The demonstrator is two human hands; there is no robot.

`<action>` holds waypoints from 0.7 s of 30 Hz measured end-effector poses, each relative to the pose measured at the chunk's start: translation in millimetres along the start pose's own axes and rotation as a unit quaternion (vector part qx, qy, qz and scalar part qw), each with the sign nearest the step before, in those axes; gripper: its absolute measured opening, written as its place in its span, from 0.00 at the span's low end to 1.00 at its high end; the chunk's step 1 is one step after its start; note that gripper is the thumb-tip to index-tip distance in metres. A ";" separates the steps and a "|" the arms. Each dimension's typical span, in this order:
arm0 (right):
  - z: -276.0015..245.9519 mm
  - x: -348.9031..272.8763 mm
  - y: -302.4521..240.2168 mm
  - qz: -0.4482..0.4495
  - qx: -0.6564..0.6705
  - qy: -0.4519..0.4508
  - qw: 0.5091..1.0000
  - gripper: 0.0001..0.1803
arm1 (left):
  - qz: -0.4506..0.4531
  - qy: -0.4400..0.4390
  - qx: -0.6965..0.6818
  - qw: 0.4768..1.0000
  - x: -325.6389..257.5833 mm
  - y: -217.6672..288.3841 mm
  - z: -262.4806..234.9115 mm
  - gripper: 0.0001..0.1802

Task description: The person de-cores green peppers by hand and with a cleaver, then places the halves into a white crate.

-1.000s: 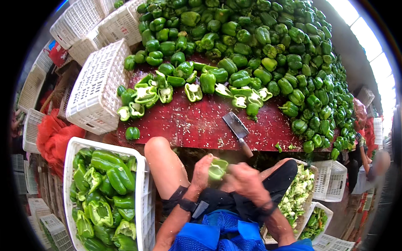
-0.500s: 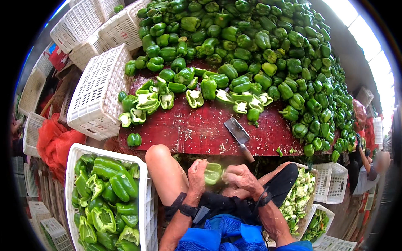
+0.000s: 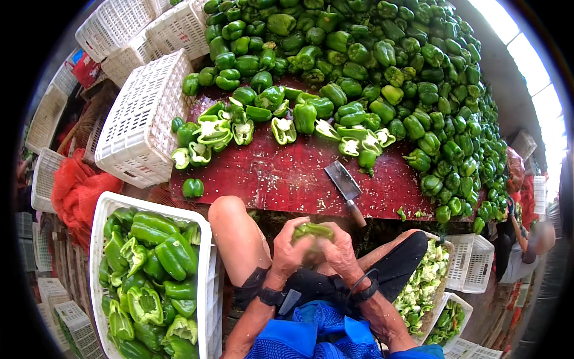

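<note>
Above my lap, a green bell pepper sits between my two hands, its top edge showing and its underside blurred. My left hand closes round its left side, and my right hand has its fingers curled against the right side. On the red tabletop beyond lies a cleaver with a wooden handle toward me. Farther back runs a row of halved bell peppers, pale cores facing up. A white crate by my left knee holds hollowed bell pepper pieces.
A large heap of whole green bell peppers covers the table's far side. One pepper lies near its left edge. Upside-down white crates and red netting are at left; a container of pale cores is at right. Another person sits far right.
My hands have drawn closer together, and my right hand now touches the bell pepper. The pepper has tilted, hiding its inside. The whole view has shifted slightly.
</note>
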State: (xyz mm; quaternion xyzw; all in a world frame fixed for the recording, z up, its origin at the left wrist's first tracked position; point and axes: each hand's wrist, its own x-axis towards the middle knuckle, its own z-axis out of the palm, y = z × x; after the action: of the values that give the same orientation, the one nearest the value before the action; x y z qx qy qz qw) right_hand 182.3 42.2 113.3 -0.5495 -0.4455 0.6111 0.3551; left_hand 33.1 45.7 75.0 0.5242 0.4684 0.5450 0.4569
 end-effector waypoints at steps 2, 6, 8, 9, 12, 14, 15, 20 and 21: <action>-5.4 0.9 -2.1 -0.096 -0.117 0.004 0.988 0.16 | 0.011 -0.010 0.032 0.999 -1.2 -2.4 -2.1 0.15; -11.4 1.7 -11.3 -0.270 -0.295 -0.032 0.916 0.17 | 0.056 -0.064 0.077 0.993 -2.7 -7.6 -5.0 0.16; -12.3 -1.2 -15.7 -0.241 -0.271 -0.039 0.931 0.18 | 0.077 -0.046 0.101 0.991 -4.3 -4.8 -2.3 0.11; -13.4 -1.8 -12.0 -0.240 -0.270 -0.038 0.932 0.18 | 0.076 -0.047 0.101 0.991 -5.9 -6.4 -2.7 0.11; -17.4 -7.1 1.3 -0.217 -0.294 -0.050 0.930 0.16 | 0.050 -0.051 0.074 0.995 -9.6 -11.1 -7.6 0.09; -21.1 -14.8 4.7 -0.005 -0.147 -0.091 0.985 0.14 | -0.197 -0.089 -0.078 0.973 -11.9 -8.9 -14.3 0.06; -30.7 -14.5 13.8 0.015 -0.082 -0.116 0.990 0.13 | -0.165 -0.058 -0.149 0.973 -10.6 -16.0 -10.5 0.07; -38.2 -6.5 -1.4 0.037 0.096 -0.069 0.992 0.13 | -0.189 0.004 -0.057 0.980 -8.8 -27.3 0.5 0.07; -39.3 -4.3 -8.3 0.045 0.071 -0.078 0.993 0.13 | -0.217 0.007 -0.090 0.972 -7.1 -28.7 0.4 0.08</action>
State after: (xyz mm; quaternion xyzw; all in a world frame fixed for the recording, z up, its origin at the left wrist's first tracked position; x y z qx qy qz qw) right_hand 221.4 47.3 122.6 -0.4934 -0.4017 0.6975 0.3296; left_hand 33.9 42.8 45.6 0.3632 0.5231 0.4765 0.6061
